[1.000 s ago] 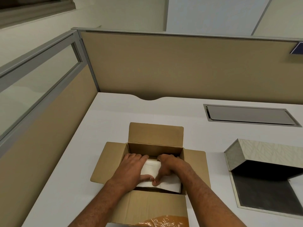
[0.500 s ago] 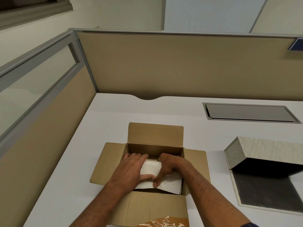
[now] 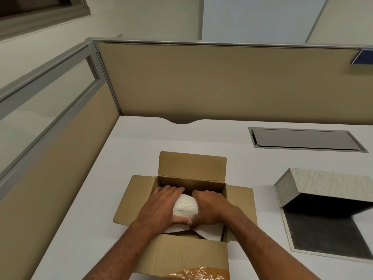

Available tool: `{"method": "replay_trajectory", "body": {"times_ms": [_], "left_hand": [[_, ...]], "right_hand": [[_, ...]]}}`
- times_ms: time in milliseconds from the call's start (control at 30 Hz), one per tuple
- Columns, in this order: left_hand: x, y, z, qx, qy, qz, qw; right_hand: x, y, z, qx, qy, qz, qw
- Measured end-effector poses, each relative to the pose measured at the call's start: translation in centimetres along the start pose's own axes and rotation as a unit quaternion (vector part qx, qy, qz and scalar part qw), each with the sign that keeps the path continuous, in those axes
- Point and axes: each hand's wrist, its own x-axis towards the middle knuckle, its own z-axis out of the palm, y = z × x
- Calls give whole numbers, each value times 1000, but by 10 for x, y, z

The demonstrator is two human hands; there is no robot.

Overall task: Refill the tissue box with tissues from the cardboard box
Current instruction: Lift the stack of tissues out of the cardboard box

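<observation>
Down inside the cardboard box [image 3: 181, 257] I see both hands clamped on the tissue stack [image 3: 185, 207], left hand [image 3: 163, 207] and right hand [image 3: 210, 207] curled over opposite ends, so its long axis runs left-right between them; tissue box [image 3: 327, 199] lies open well off to the right, mouth facing me, right hand nearer; I'd lift straight up, then carry right, keeping the ends squeezed

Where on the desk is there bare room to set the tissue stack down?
Bare desk lies left of the cardboard box, behind it, and between it and the tissue box. Both hands crowd the box.
</observation>
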Motion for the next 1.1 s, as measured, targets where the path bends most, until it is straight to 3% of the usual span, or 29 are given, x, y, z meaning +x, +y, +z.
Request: {"method": "replay_trajectory", "body": {"times_ms": [133, 400, 700, 1100], "left_hand": [[1, 0, -3, 24, 6, 15, 1000], [-2, -4, -10, 55, 1, 41, 998], [-17, -8, -9, 59, 98, 11, 993], [-33, 1, -24, 2, 189, 23, 982]], "right_hand": [[-13, -4, 7, -32, 91, -42, 994], [-27, 1, 18, -46, 191, -79, 977], [-32, -5, 16, -68, 291, -84, 950], [-51, -8, 15, -13, 335, -41, 941]]}}
